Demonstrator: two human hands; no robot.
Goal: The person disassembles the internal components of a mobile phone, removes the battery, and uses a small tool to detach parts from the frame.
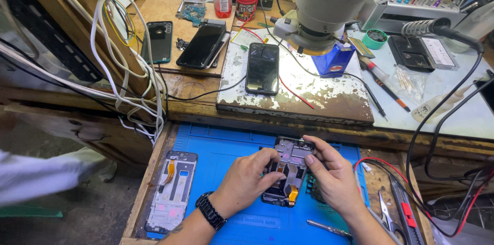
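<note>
Presently, opened phone chassis [288,172] clamped between left hand [250,176] and right hand [329,173] above blue repair mat [216,147]: slipping fingertips would likely tear its orange flex cable [293,193].

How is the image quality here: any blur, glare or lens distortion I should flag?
Head view: both hands, left hand and right hand, and the opened phone are sharp and evenly lit; a pale smeared shape at the left edge is motion-blurred; the microscope head up close is bright and slightly soft; bench edges bow, suggesting wide-angle distortion.
</note>
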